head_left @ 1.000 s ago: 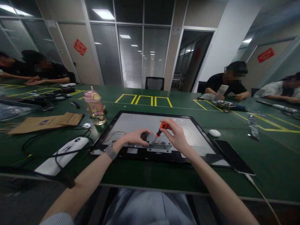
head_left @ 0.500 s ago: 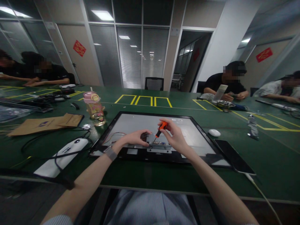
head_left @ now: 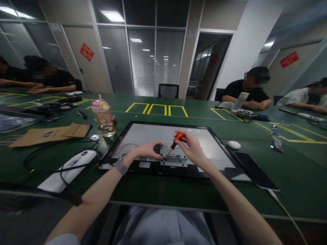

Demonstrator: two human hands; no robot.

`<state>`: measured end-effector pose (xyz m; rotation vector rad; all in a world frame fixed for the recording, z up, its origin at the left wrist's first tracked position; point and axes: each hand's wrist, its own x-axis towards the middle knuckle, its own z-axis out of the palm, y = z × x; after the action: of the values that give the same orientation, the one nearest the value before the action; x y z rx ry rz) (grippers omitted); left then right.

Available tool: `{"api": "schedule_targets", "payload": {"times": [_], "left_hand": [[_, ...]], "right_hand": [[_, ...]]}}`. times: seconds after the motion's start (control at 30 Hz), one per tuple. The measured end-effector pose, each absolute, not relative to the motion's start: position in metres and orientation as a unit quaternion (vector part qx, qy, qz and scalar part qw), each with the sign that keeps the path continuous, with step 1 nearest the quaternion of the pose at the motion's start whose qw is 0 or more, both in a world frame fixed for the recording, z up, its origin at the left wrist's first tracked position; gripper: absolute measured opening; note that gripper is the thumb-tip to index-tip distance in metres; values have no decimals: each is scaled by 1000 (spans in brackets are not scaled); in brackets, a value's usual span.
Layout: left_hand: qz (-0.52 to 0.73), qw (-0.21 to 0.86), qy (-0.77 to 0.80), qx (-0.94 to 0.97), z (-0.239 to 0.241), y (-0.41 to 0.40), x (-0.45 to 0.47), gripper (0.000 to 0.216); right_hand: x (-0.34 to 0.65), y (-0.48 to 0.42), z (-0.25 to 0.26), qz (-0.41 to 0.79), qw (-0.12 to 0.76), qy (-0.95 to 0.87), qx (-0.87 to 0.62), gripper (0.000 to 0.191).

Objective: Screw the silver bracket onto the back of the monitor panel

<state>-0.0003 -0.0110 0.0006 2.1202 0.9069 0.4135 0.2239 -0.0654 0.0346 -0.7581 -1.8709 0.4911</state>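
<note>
My right hand grips an orange-and-black screwdriver, tilted with its thin shaft pointing down and left. Its tip meets the left part of a metal bracket with connector ports along it. My left hand is curled at the left end of this bracket, thumb and fingers closed on it; the fingertips are partly hidden. Beneath both hands a large flat display panel lies with its grey back up and a black frame around it. Thin wires run on the panel beside my left hand.
Left of the panel stand a pink-lidded bottle, a brown paper bag and a white power bank with black cables. On the right lie a phone on a cable and a white earbud case. Several people sit across the table.
Both hands and the screwdriver stay almost in place at the bracket. The view has shifted very slightly. A person at the far right has lowered their hands a little.
</note>
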Motion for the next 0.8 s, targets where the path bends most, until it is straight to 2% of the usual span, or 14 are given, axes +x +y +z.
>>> {"api": "schedule_targets", "payload": {"times": [0.17, 0.8], "left_hand": [[158, 397, 351, 833, 2, -12, 0, 62], [166, 396, 338, 837, -1, -10, -1, 61]], "right_hand": [[222, -67, 34, 175, 509, -777, -326, 29], [223, -72, 39, 185, 497, -787, -314, 31]]}}
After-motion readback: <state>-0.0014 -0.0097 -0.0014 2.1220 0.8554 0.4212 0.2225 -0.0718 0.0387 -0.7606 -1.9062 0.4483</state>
